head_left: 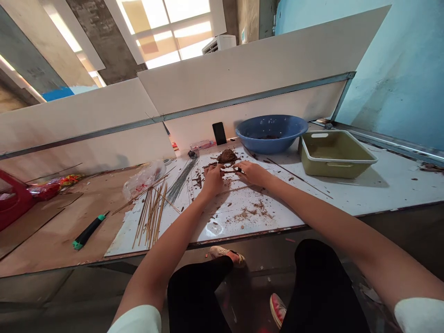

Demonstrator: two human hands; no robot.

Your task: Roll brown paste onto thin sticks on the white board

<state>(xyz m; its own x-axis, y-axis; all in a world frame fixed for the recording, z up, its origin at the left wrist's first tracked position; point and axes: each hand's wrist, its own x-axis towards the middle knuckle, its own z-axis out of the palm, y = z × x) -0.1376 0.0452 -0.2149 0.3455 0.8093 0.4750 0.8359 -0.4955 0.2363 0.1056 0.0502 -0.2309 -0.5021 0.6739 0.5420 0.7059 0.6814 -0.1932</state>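
Note:
Close together over the white board [208, 226], my left hand [212, 179] and my right hand [252, 174] are both closed. Between their fingertips runs a thin dark brown strip [229, 172], gripped at its two ends. Its material is too small to make out. Just beyond the hands sits a lump of brown, clay-like material [227, 156], with crumbs strewn around it. A thin stick [236, 189] lies on the board below my fingers. Left of my left hand are a fan of thin grey wires [182, 180] and a bundle of tan sticks [151, 215].
A blue basin [272, 147] and an olive tub [333, 169] stand at the back right, near a long dark stick [300, 178]. A phone [218, 133] leans at the back. Leftward lie a plastic bag [144, 178], a green-black screwdriver [89, 232] and a red container [14, 199].

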